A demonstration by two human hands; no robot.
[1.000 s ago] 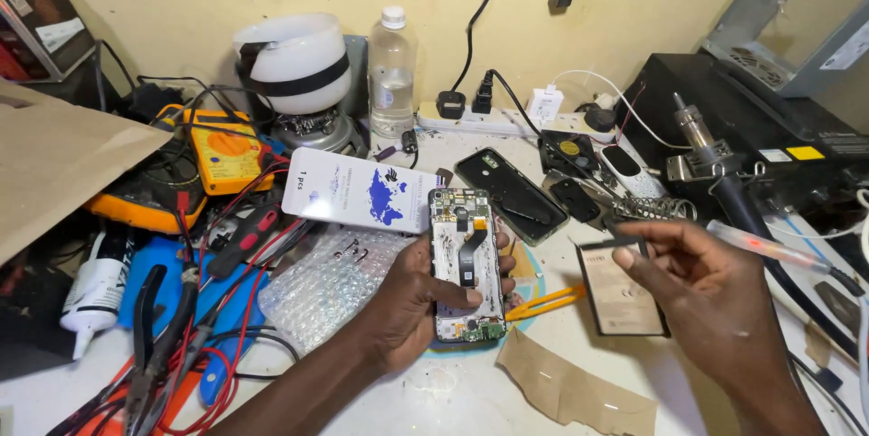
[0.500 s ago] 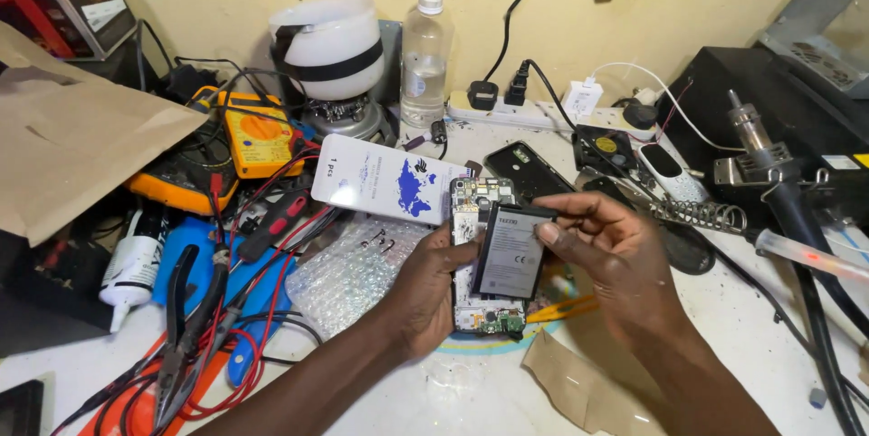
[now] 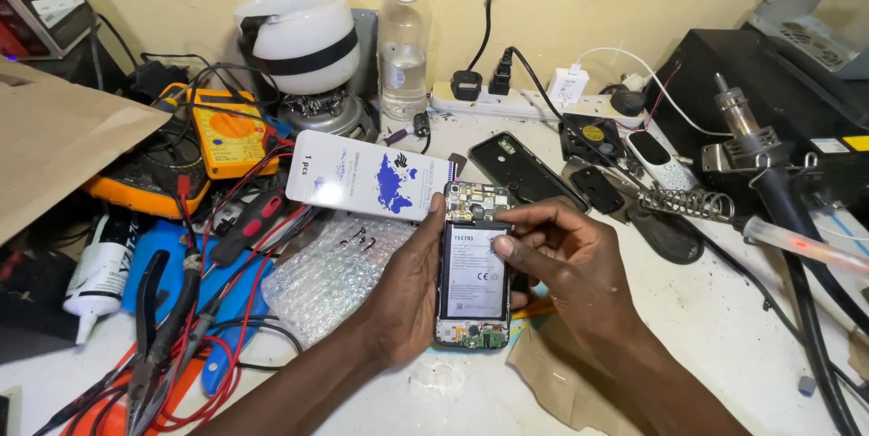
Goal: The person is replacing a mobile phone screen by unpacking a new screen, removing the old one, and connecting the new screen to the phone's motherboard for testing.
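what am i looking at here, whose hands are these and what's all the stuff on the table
This picture comes from a camera worn on a person's head, looking down at their own two bare hands over a cluttered white workbench.

The left hand grips an opened phone with its back off, so the circuit boards show at top and bottom. The right hand presses on a battery that sits in the phone.

Around them lie a white box, bubble wrap, a yellow multimeter, pliers among red wires, a water bottle, a power strip, a black phone back cover, a small keypad phone and a hot-air tool at right.
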